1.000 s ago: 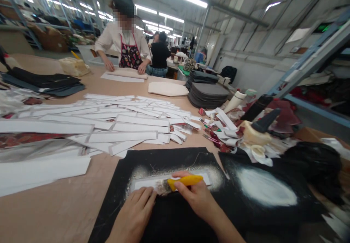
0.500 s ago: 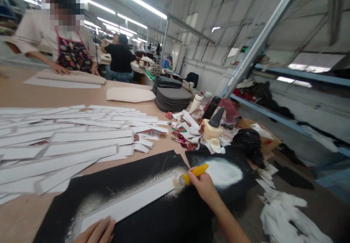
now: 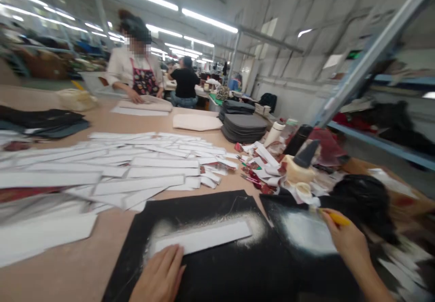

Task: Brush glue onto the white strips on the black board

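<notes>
My left hand (image 3: 159, 275) lies flat with fingers together on the near end of a white strip (image 3: 204, 239). The strip rests on a black mat (image 3: 210, 275) smeared with white glue. My right hand (image 3: 343, 241) is closed round a yellow-handled brush (image 3: 336, 218), held over a white glue patch (image 3: 307, 231) on a second black sheet to the right. The brush bristles are blurred.
Several white strips (image 3: 136, 170) cover the tan table (image 3: 68, 265) to the left. A cream glue bottle with a black nozzle (image 3: 299, 166) stands among scraps. A grey stack (image 3: 243, 127) sits behind. A person in an apron (image 3: 136, 73) works at the far end.
My right hand carried the brush off the strip's right end to the glue patch on the right. My left hand stayed on the strip's near end. The camera swung about.
</notes>
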`<state>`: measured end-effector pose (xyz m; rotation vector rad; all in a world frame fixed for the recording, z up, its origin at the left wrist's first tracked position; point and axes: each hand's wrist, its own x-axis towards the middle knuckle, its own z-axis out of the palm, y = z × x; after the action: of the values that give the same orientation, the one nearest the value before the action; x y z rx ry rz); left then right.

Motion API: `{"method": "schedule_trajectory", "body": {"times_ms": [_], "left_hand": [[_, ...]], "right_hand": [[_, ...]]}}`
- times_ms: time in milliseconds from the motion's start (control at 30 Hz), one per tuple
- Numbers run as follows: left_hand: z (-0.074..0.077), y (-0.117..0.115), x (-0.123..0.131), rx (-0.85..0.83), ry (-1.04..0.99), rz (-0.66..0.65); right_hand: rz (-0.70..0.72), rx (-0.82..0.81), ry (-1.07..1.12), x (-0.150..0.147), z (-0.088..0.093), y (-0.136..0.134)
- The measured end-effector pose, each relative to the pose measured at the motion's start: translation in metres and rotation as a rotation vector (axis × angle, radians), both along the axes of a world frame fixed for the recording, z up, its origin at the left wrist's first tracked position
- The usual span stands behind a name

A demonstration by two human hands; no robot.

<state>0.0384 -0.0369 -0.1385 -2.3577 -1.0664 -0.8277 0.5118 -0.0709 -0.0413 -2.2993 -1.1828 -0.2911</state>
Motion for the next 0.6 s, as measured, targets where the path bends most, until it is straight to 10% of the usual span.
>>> {"method": "schedule_trajectory", "body": {"times_ms": [300, 400, 600], "left_hand": [[-0.012, -0.021, 0.032, -0.157, -0.063, 0.073], [-0.016, -0.021, 0.033, -0.189, -0.105, 0.082], [-0.011, -0.019, 0.035, -0.225, -0.152, 0.082]], "right_hand": [[0.969, 0.017, 0.602, -0.328, -0.033, 0.083], [0.990, -0.070, 0.484, -0.318, -0.036, 0.090], [0.589, -0.148, 0.008, -0.156, -0.020, 0.092]]}}
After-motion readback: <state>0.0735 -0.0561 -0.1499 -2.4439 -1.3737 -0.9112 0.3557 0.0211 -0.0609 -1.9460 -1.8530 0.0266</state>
